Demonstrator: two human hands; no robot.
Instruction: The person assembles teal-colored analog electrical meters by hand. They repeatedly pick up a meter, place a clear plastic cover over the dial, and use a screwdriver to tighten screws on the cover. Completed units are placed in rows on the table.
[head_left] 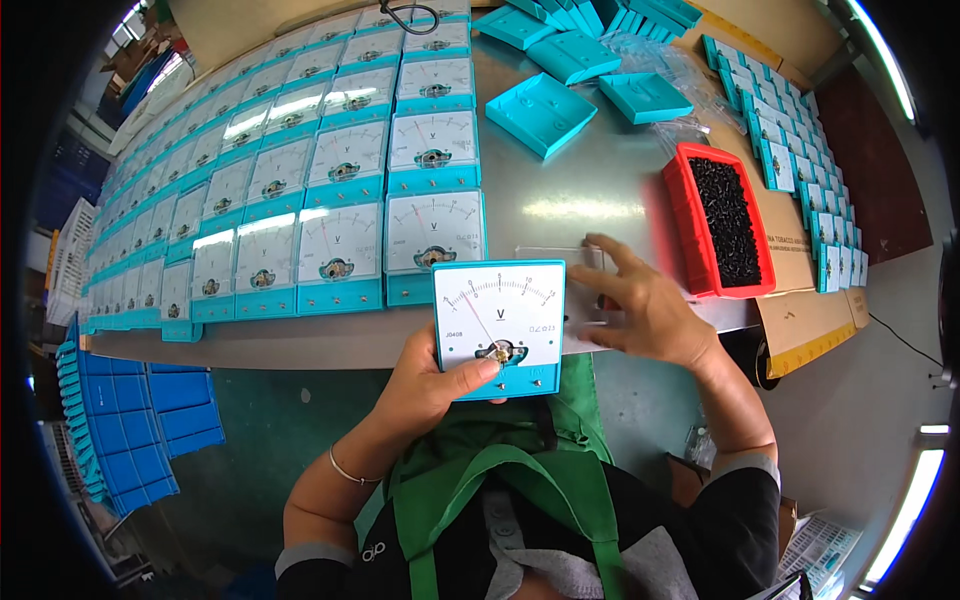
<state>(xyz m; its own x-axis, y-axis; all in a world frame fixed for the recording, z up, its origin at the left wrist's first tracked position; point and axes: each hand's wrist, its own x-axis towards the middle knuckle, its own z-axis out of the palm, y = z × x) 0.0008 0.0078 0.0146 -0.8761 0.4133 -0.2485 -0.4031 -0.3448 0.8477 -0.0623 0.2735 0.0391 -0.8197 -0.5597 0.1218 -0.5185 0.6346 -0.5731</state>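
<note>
A square voltmeter [498, 330] with a white dial, a thin needle and a turquoise case is in my left hand [432, 385]. The left thumb presses near the coil opening at the dial's lower middle; the other fingers are mostly hidden behind the case. Just right of the meter, my right hand [650, 312] hovers by the table's front edge, fingers spread and partly blurred. Thin, clear straight edges show beside its fingertips, perhaps a transparent cover; whether the fingers touch it I cannot tell. A small dark-and-red object under that hand is mostly covered.
Rows of similar meters [340, 245] fill the table's left side. A red bin [690, 235] of small black parts stands at right. Empty turquoise cases [542, 112] lie at the back, beside clear plastic wrapping [655, 60]. More meters [775, 165] stand on cardboard [800, 325] at far right.
</note>
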